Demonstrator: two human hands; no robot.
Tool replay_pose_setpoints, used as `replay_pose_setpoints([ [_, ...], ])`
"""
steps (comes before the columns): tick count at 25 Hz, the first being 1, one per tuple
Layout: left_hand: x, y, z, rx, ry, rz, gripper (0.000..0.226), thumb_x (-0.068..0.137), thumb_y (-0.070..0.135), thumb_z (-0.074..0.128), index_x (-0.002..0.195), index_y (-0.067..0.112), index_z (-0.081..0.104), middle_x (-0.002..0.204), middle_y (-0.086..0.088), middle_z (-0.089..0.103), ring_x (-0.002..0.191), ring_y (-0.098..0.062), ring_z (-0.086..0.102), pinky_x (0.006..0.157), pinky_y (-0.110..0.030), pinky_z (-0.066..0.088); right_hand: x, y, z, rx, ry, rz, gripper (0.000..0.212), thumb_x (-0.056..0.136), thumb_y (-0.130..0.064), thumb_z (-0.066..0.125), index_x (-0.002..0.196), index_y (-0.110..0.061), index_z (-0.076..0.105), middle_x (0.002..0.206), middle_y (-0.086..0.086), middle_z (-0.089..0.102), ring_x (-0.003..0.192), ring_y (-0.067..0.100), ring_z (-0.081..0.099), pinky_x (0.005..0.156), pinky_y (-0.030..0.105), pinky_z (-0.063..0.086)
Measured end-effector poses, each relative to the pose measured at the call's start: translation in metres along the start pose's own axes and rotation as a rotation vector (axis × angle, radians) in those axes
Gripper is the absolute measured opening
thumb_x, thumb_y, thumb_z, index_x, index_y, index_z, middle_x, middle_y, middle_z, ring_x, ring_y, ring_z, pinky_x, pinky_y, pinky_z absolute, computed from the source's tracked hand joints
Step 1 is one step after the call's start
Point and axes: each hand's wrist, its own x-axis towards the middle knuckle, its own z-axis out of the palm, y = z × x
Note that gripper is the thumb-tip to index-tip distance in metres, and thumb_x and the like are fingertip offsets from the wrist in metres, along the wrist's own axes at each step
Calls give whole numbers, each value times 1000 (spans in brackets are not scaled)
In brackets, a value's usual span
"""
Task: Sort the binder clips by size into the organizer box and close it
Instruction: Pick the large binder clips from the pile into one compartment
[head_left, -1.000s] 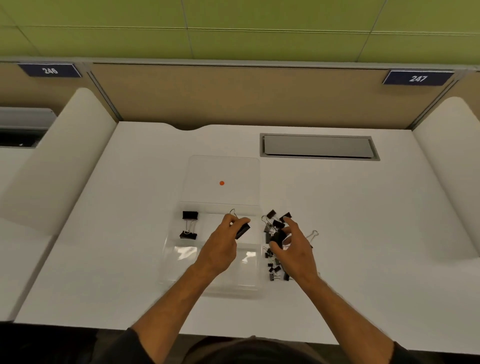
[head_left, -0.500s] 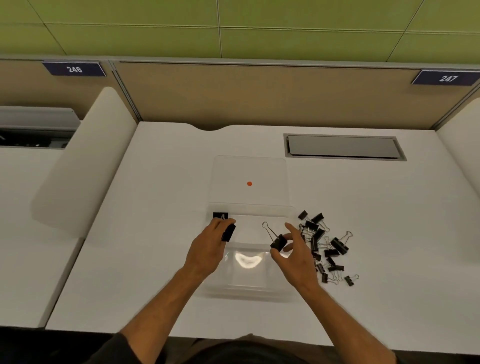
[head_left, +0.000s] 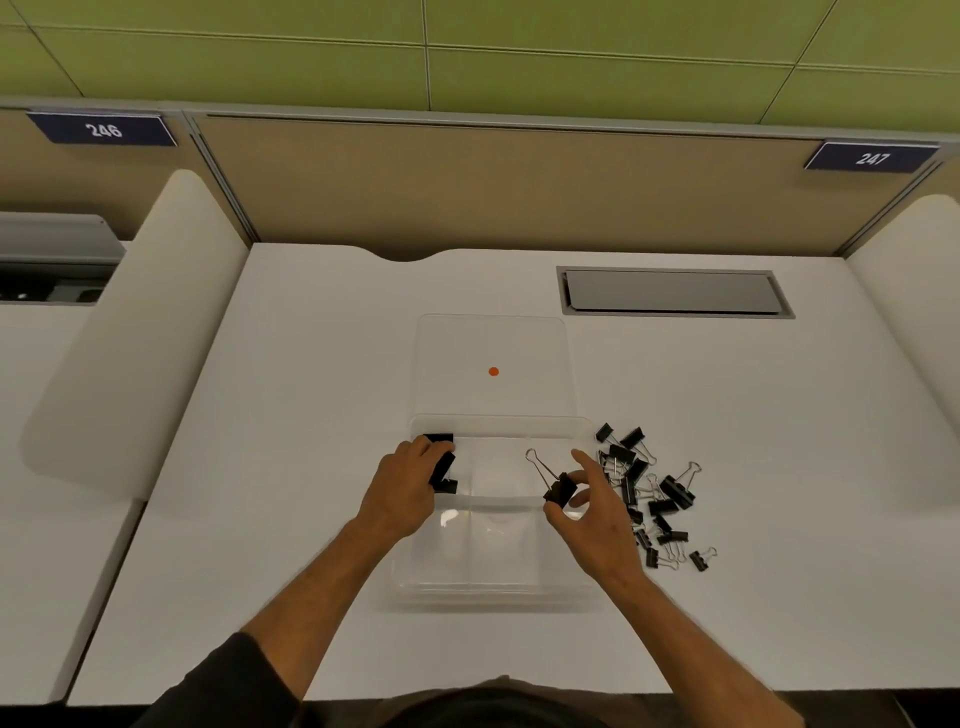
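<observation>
Head view: organizer box (head_left: 498, 587), clear plastic, taken as landmark; its lid (head_left: 491, 332) lies open flat on the box's far side, red dot (head_left: 493, 371) on it.

Left hand (head_left: 402, 491) over the box's far-left compartment, fingers curled round a large clip (head_left: 444, 464). Other black clips sit in that compartment, partly hidden by the fingers; count not readable. Right hand (head_left: 597, 514) over the box's right half, thumb and fingers pinching a second large clip (head_left: 560, 487) by its black body, wire handles pointing away toward the far left. Loose pile of clips (head_left: 652, 499), mixed sizes, on the desk just right of the box. Sorting looks early.

Risks, as judged:
- Both hands loaded at once; a drop from the right hand could land in the wrong compartment, since the clear dividers are hard to read under glare.
- Wire handles standing up may foul the lid at closing.
- Small clips near the pile's near edge are tangled; lifting one may drag others.

Surface: white desk (head_left: 311, 415), grey cable hatch (head_left: 670, 292) beyond the box to the right. Tan partition behind, plates 246 (head_left: 104, 130) and 247 (head_left: 872, 157); green wall panels above.
</observation>
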Motion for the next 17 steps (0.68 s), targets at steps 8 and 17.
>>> replay_pose_setpoints([
  [8,6,-6,10,8,29,1,72,77,-6,64,143,19,45,123,-5,58,110,-26,53,92,-37,41,5,-5,6,-10,-13,4,73,80,-33,75,139,-42,33,110,-22,55,90,4,57,75,20,45],
  [17,-17,-5,2,-162,123,-6,61,93,15,62,149,18,36,146,-4,46,135,-21,42,113,-30,30,24,-35,40,-25,-175,-82,81,83,-26,72,148,-37,26,113,-17,53,91,4,56,79,18,46],
])
